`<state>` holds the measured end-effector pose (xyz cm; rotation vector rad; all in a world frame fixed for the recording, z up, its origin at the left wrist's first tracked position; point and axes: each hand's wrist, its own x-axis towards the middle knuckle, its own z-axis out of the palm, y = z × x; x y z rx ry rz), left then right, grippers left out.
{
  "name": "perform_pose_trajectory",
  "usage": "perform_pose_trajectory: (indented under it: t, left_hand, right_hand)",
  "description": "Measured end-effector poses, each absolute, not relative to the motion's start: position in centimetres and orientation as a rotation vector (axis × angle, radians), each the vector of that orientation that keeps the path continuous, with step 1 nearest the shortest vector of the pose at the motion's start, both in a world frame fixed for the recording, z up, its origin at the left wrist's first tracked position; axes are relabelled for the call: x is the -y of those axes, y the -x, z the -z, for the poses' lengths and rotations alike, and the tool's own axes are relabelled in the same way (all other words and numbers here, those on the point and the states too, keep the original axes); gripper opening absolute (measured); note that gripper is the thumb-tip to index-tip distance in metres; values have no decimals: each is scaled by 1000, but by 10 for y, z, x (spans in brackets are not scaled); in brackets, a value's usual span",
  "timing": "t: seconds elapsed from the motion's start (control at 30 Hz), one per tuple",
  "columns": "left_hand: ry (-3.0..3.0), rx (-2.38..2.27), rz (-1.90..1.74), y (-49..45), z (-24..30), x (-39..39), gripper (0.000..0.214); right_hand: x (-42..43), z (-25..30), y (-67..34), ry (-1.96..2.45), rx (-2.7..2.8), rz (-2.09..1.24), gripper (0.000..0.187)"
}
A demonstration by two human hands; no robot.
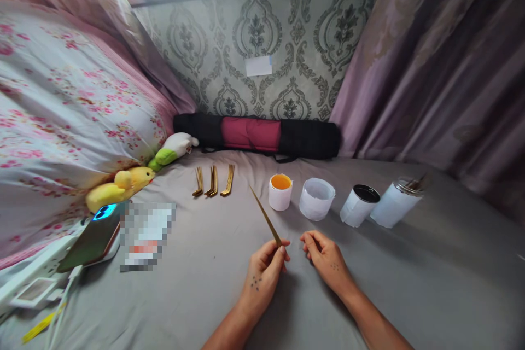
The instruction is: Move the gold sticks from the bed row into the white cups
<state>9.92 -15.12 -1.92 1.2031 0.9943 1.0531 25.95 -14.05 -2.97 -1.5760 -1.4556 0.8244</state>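
My left hand (264,270) pinches the thick lower end of a slim, tapered golden-brown stick (266,217), whose thin tip points up and to the left. Just to the right, my right hand (326,260) is closed, thumb against curled fingers; whatever they hold, if anything, is hidden. Beyond the hands stand a white-wrapped cup with an orange inside (280,197), a wider whitish translucent tub (316,202), a white-wrapped can with a dark top (355,210) and a white-wrapped jar (391,208) with thin sticks in it.
Three bundles of bent golden sticks (198,183) lie left of the cups on the grey sheet (197,295). Farther left are a phone (90,240), a blurred packet (147,235), a power strip with cables and plush toys (123,186). A black and maroon bag (252,134) lies along the wall.
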Motion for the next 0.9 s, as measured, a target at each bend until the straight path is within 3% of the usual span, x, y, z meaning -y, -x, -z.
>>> perform_pose_trajectory:
  t: [0.5, 0.9]
  left_hand:
    - [-1892, -1031, -1069, -95, 4, 159, 32]
    - [-2061, -1062, -1059, -90, 17, 156, 34]
  right_hand:
    - [145, 29, -261, 1474, 1472, -908, 36]
    - [150, 24, -259, 1384, 1428, -981, 39]
